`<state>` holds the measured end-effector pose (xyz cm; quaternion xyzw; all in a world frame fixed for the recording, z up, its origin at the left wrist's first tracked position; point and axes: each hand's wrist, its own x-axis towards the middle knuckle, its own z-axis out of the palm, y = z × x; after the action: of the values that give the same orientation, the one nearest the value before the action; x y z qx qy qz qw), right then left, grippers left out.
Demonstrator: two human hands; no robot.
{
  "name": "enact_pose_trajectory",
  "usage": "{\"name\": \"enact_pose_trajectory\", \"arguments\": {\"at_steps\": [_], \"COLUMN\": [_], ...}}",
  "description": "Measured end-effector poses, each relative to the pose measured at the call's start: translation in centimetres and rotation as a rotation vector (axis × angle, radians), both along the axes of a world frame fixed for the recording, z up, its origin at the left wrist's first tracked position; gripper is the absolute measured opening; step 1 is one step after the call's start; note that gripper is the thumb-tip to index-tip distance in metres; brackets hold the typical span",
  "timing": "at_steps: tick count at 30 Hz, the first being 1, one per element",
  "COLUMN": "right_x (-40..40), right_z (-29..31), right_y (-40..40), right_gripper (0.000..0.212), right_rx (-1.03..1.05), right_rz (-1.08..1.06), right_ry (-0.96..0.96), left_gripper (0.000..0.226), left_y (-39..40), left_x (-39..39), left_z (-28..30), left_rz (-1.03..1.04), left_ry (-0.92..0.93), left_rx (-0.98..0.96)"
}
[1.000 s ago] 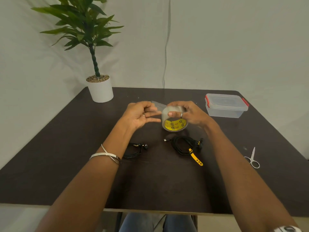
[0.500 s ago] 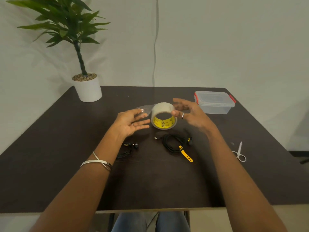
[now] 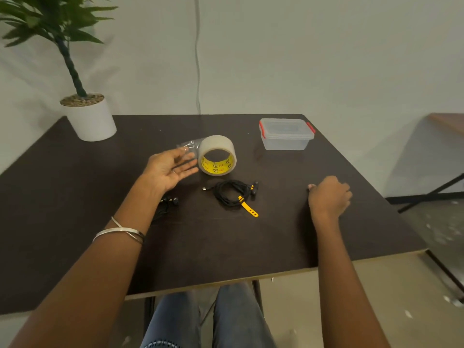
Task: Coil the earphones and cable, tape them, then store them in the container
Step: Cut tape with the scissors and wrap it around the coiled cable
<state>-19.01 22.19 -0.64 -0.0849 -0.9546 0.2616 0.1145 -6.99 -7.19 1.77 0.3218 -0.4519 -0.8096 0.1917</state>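
A roll of clear tape with a yellow core stands on its edge on the dark table, a loose strip sticking out to its left. My left hand is open, palm up, fingertips at that strip. The black coiled cable with a yellow strap lies just in front of the roll. Black earphones lie partly hidden under my left forearm. My right hand rests knuckles up on the table's right side, fingers curled down; what is under it is hidden. The clear container with red clips stands closed at the back right.
A white pot with a green plant stands at the table's back left corner. The table's right edge lies close to my right hand. A second table's leg stands on the floor to the right.
My right hand let go of the tape roll and moved right, down to the table where the scissors lay. The roll now stands alone. The view has swung to the right.
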Motion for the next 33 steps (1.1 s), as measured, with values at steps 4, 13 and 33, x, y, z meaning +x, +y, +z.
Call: {"name": "enact_pose_trajectory", "arguments": {"at_steps": [4, 13, 33], "right_x": [-0.1, 0.5, 8.0], "right_z": [0.4, 1.2, 4.9], "right_y": [-0.4, -2.1, -15.0], "right_gripper": [0.009, 0.022, 0.032], "right_rx": [-0.044, -0.114, -0.731], "right_rz": [0.018, 0.163, 0.72], "right_ry": [0.034, -0.069, -0.035], "left_gripper": [0.027, 0.028, 0.02], "left_y": [0.4, 0.8, 0.5], "left_x": [0.5, 1.1, 2.2], "left_z": [0.1, 0.8, 2.4], "left_rz": [0.001, -0.051, -0.119], "left_ry": [0.003, 0.004, 0.093], "left_rx": [0.002, -0.027, -0.03]}}
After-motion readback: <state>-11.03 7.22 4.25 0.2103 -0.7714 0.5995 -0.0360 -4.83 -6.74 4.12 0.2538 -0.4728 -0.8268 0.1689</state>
